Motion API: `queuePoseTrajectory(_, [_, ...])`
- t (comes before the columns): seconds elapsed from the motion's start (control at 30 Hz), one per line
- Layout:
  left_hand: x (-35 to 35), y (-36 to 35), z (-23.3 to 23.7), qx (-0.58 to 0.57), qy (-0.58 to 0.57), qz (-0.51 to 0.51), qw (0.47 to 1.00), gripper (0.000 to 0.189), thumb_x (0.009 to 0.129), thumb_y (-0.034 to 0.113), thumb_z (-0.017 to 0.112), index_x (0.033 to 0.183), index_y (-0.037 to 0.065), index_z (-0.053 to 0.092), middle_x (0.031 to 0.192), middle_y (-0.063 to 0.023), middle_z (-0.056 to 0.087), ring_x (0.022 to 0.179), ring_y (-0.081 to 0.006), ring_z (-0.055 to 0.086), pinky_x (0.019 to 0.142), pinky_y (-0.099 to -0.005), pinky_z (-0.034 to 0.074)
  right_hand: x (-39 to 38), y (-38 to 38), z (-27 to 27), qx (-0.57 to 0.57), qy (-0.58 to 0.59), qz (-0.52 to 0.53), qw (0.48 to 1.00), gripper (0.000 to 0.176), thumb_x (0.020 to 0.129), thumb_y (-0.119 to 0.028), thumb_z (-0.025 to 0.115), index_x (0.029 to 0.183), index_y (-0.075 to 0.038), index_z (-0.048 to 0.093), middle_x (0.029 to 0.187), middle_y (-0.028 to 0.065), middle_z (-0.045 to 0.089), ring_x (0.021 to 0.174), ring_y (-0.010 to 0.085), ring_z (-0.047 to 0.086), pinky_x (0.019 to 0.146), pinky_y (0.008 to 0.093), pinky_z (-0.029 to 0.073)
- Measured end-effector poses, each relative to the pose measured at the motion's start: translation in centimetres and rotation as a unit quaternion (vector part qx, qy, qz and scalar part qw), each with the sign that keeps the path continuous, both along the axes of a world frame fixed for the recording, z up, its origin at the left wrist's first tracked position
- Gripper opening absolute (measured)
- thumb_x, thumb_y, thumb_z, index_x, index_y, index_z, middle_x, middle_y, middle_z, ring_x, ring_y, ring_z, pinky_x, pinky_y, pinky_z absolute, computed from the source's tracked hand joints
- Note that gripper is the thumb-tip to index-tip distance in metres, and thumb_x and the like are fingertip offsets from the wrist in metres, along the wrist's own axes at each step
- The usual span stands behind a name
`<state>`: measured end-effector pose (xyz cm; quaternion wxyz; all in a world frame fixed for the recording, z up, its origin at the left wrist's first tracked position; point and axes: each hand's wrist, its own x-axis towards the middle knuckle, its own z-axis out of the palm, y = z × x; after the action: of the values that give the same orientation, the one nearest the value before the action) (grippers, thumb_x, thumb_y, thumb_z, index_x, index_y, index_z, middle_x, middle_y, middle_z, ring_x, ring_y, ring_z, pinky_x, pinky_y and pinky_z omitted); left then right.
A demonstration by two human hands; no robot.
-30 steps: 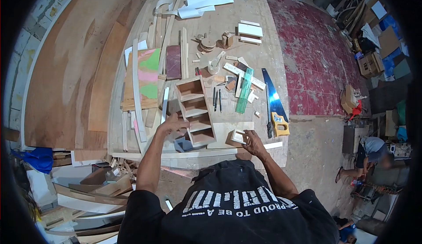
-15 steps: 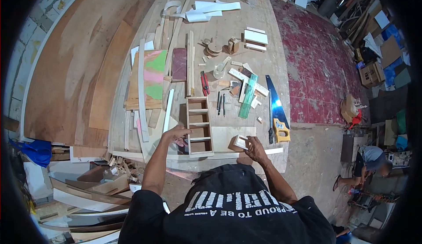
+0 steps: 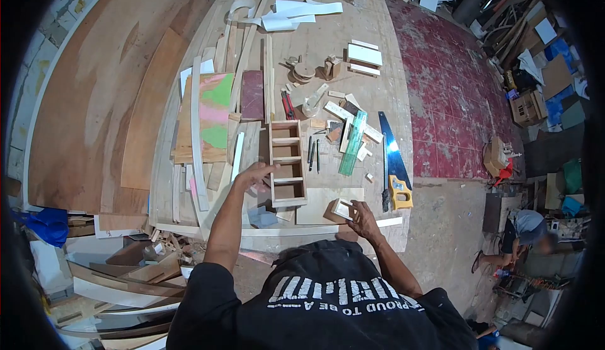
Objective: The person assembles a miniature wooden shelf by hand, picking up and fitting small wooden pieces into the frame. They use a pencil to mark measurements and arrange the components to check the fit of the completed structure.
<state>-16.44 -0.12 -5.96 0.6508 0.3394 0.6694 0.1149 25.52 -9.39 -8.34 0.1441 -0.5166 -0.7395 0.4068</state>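
A narrow wooden compartment box [image 3: 288, 193] stands on the worktable, its open cells in a row. My left hand [image 3: 257, 175] is closed on its left edge, the fingertips reaching over the side wall. At the near side of the table, my right hand [image 3: 363, 219] grips a small open wooden box [image 3: 342, 209] by its right end. The small box sits over a pale thin board [image 3: 312, 212]. Part of the left-hand fingers is hidden by the hand itself.
Beyond the compartment box lie dark pens [image 3: 313, 154], a red utility knife [image 3: 287, 105] and a green transparent ruler [image 3: 353, 142]. A handsaw [image 3: 395, 161] lies at the right edge. Painted board [image 3: 214, 116] and strips are left. Another person [image 3: 526, 230] crouches far right.
My left hand has pushed the compartment box away from me along the table, uncovering a grey piece near the front edge. The right hand still holds the small box in nearly the same place.
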Motion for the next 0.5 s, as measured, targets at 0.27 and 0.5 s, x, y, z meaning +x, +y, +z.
queuePoseTrajectory(0.27, [-0.9,1.3,-3.3,0.021,0.046,0.074,0.996,0.103,0.080,0.053,0.072,0.150,-0.006,0.023,0.137,-0.0273,0.049,0.068,-0.0287,0.069,0.054,-0.0362,0.059,-0.9,0.1,0.2,0.021,-0.025,-0.006,0.999,0.070,0.072,-0.005,0.075,0.135,-0.004,0.043,0.124,0.0204,0.052,0.117,0.0421,0.050,0.099,0.0459,0.045])
queuePoseTrajectory(0.5, [1.0,-0.3,-2.9,0.095,0.181,0.055,0.977,0.090,0.082,0.050,0.072,0.142,-0.008,0.039,0.117,-0.0251,0.064,0.068,-0.0220,0.068,0.058,-0.0311,0.058,-2.0,1.2,-0.2,0.036,-0.013,0.044,0.998,0.068,0.072,-0.006,0.077,0.132,-0.004,0.046,0.126,0.0211,0.051,0.119,0.0420,0.049,0.101,0.0447,0.045])
